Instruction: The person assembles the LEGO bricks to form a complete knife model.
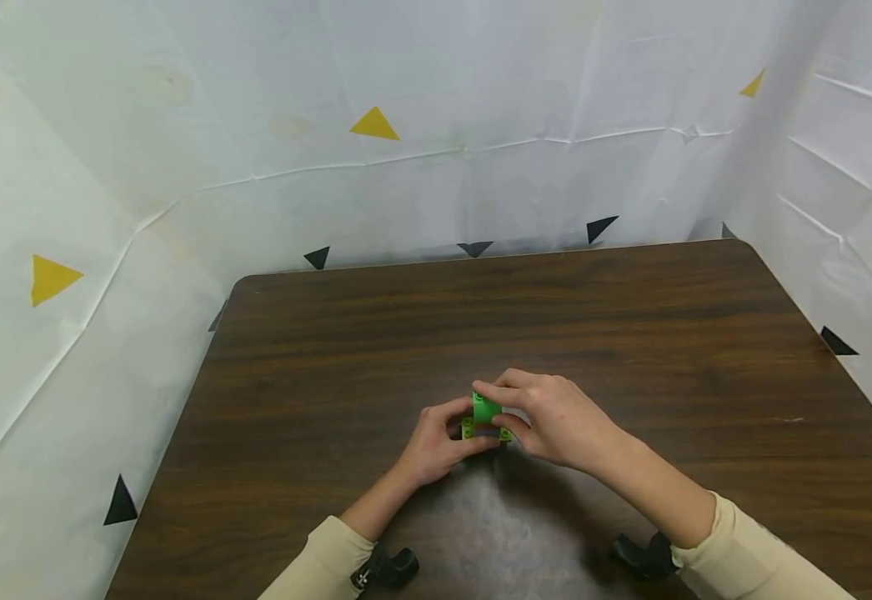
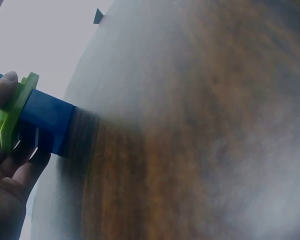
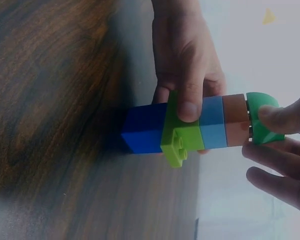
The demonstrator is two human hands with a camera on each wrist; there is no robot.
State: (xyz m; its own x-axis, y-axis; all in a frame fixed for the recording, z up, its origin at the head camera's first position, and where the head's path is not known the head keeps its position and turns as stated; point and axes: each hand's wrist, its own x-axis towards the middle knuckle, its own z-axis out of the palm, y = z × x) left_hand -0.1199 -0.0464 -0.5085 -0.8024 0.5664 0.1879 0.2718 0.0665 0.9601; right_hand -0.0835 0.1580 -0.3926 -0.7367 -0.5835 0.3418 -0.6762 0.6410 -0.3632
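A small tower of toy building bricks stands on the table between both hands. In the right wrist view its dark blue brick is lowest, followed upward by a lime green piece with studded ends jutting out, a light blue brick and a brown brick. A green curved brick tops it; whether it is fully seated I cannot tell. My left hand grips the tower around the lime piece, thumb on its near side. My right hand pinches the green curved brick between thumb and fingers.
The brown wooden table has rounded far corners. White sheeting with yellow and black triangles surrounds its back and sides. Dark wrist-worn devices, one at the left wrist and one at the right, hang below the sleeves.
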